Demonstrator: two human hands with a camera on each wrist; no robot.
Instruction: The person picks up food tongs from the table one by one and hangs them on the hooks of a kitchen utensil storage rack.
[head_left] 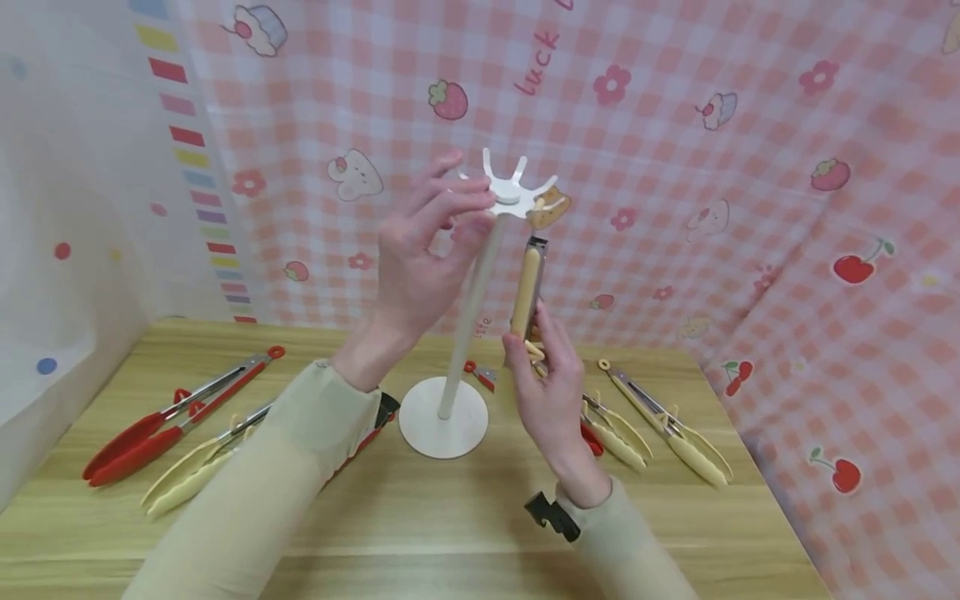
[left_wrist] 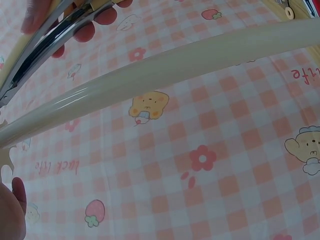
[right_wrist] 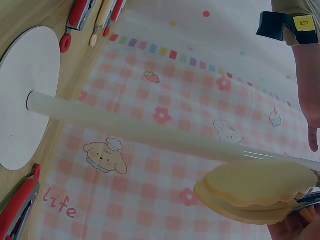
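- The left hand [head_left: 423, 242] is up at the top of the white stand [head_left: 465, 342], its thumb and nearest fingers pinching the edge of the hooked disc [head_left: 517, 204].
- The right hand [head_left: 551, 387] is clamped on the held yellow tongs [head_left: 527, 287], thumb on 1 side and fingers on the other.
- The held yellow tongs are in the air, just beside the pole, with the metal-tipped handle end up near the hooks and the scalloped yellow heads pointing down. The 2 heads lie close together in the right wrist view. Whether the handle end touches a hook, I cannot tell.
- The white stand is upright, its round base [head_left: 443, 437] flat on the bench [head_left: 420, 533].
- Left of the base lie the left red tongs [head_left: 138, 458] and, beside them, the left yellow tongs [head_left: 176, 494], both with heads toward the person; a further red piece [head_left: 363, 444] shows past the left sleeve [head_left: 240, 492].
- Right of it lie 2 more yellow pairs, the near yellow tongs [head_left: 630, 446] and the outer yellow tongs [head_left: 693, 454]; red tongs [head_left: 592, 439] are mostly hidden by the right hand.
- A black buckle [head_left: 553, 517] is at the right sleeve [head_left: 633, 542].
- Pink checked cloth [head_left: 675, 167] hangs behind the bench.
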